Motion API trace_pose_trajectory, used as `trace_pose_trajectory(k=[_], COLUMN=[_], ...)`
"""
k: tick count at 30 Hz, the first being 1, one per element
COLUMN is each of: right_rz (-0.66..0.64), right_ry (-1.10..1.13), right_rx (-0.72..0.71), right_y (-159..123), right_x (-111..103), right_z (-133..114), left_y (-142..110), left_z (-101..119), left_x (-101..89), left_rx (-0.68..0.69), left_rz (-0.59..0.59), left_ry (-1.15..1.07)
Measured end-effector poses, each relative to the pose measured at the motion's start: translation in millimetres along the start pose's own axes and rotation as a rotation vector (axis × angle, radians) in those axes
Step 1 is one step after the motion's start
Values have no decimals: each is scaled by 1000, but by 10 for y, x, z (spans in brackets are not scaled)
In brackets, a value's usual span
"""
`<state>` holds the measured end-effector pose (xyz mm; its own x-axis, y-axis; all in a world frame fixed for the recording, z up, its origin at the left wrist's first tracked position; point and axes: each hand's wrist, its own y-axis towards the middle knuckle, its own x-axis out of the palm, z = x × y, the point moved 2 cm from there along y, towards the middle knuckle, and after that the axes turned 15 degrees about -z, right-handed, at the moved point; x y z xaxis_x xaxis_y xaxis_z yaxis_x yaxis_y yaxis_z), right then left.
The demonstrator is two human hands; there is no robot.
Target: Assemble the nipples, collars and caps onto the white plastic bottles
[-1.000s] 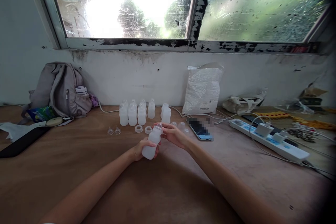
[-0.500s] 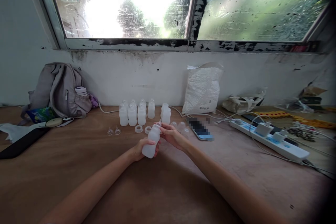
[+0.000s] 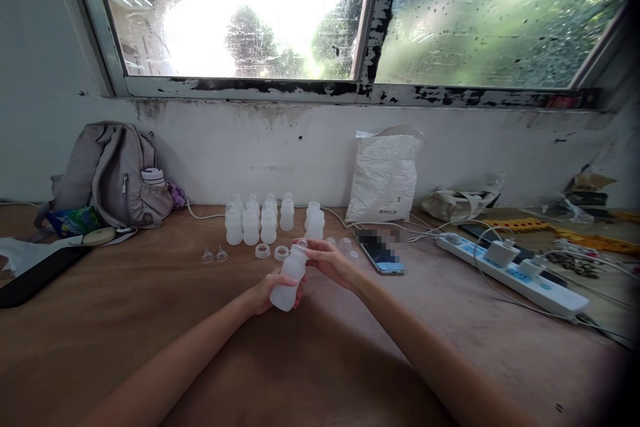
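Head view: the left hand [image 3: 269, 292] wraps the frosted, waisted bottle [image 3: 287, 285], tilted above the wooden table [image 3: 215, 360], seemingly to steady it while the right hand [image 3: 327, 260] pinches around its neck. Ridged rings [image 3: 263, 251] and clear, soft-looking nipples [image 3: 221, 254] lie nearby.

Grey backpack [image 3: 113, 173], phone [image 3: 381, 251] w/ blurred screen, power strip [image 3: 510, 273].
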<state>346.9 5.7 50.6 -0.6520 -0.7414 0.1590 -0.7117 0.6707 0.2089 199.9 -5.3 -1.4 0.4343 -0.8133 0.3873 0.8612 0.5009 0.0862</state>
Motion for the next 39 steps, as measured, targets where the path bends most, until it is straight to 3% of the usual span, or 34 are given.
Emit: trace_pose_trajectory(k=[5, 12, 20, 25, 32, 36, 39], right_rz=[73, -16, 49, -20, -140, -132, -120], right_ry=[-117, -77, -106, -29, 49, 24, -9], right_rx=[46, 43, 33, 74, 57, 54, 52], right_y=[-12, -37, -28, -41, -59, -56, -49], right_x=[-51, -92, -88, -26, 35, 68, 89], right_z=[-21, -104, -44, -79, -123, -128, -132], left_y=[12, 16, 17, 1, -17, -27, -30], left_z=[-2, -1, -8, -11, -13, -13, -18], left_x=[7, 17, 25, 18, -34, -27, -21], left_rx=[0, -12, -30, -51, -63, -65, -53], left_rz=[4, 14, 71, 50, -131, -259, -273], left_ry=[24, 33, 79, 67, -78, -224, -251])
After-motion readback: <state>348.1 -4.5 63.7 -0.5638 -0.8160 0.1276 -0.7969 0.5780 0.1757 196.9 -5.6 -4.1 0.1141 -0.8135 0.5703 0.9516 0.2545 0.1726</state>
